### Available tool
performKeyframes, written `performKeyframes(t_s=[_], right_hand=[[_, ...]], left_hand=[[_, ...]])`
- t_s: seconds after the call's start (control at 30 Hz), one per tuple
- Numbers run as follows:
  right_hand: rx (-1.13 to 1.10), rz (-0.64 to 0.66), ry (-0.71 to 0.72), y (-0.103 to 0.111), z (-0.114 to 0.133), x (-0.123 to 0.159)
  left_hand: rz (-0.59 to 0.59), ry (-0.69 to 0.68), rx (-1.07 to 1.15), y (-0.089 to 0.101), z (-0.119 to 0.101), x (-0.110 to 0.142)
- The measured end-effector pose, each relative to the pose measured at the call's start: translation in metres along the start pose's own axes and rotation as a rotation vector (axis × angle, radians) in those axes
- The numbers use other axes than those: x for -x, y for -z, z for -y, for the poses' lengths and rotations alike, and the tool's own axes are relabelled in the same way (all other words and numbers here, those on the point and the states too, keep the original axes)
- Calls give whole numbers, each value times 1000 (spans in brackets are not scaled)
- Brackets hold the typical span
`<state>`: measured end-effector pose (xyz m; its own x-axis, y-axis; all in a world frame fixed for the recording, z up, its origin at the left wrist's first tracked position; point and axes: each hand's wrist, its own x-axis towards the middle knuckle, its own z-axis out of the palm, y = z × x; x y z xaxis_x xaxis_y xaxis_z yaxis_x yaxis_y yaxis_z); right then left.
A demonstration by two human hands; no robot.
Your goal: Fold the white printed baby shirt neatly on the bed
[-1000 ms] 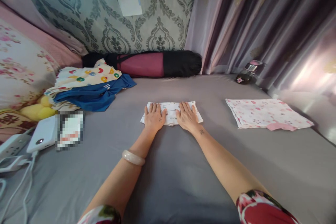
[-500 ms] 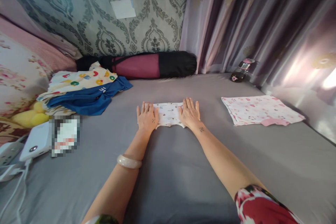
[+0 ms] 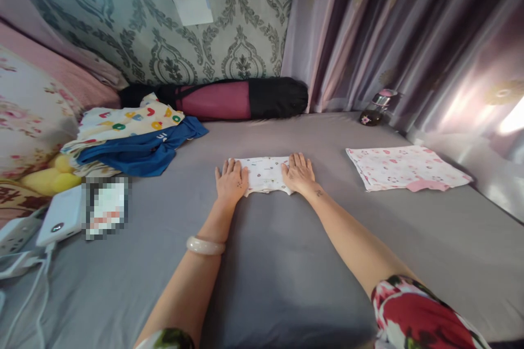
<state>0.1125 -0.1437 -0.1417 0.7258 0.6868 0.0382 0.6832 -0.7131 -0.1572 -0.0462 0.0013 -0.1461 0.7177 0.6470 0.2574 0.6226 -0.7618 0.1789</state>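
Note:
A small white garment with a fine coloured print lies folded flat on the grey bed sheet. My left hand rests flat on its left end, palm down, fingers stretched out and pointing away from me. On the right end, my right hand lies the same way, with the thumb toward the middle of the cloth. Both hands press from above without gripping, and they cover the two ends of the garment.
To the right lies a folded white cloth with pink print. A glass bottle stands behind it by the curtain. At left are heaped clothes, a white power bank and cables. A black and maroon roll bag lies along the wall.
My right hand has shifted slightly outward to the right on the garment, and its fingers lie closer together. My left hand stays on the left end. The whole view has moved a little.

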Motion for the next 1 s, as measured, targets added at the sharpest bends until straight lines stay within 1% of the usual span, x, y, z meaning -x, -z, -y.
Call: performKeyframes(t_s=[0.1, 0.2, 0.27, 0.4, 0.47, 0.6, 0.7, 0.83, 0.93, 1.0], right_hand=[[14, 15, 45, 8, -1, -1], [36, -64, 161, 13, -5, -1], [40, -73, 205, 12, -9, -2], [16, 7, 187, 2, -16, -6], [15, 19, 183, -2, -19, -8], [42, 38, 179, -1, -18, -10], [59, 35, 164, 6, -10, -6], [4, 10, 200, 12, 13, 2], [-63, 41, 238, 10, 27, 6], [-85, 63, 234, 5, 33, 7]], left_hand=[[-22, 16, 13, 2, 4, 2], [-38, 38, 24, 3, 9, 2], [-36, 50, 33, 3, 11, 2], [-11, 71, 50, 3, 13, 1], [-3, 79, 59, 3, 13, 1], [-2, 90, 81, 5, 13, 1], [-3, 96, 102, 7, 13, 2], [-23, 100, 126, 8, 12, 2], [-34, 98, 137, 8, 13, 1], [-33, 91, 141, 8, 13, 1]])
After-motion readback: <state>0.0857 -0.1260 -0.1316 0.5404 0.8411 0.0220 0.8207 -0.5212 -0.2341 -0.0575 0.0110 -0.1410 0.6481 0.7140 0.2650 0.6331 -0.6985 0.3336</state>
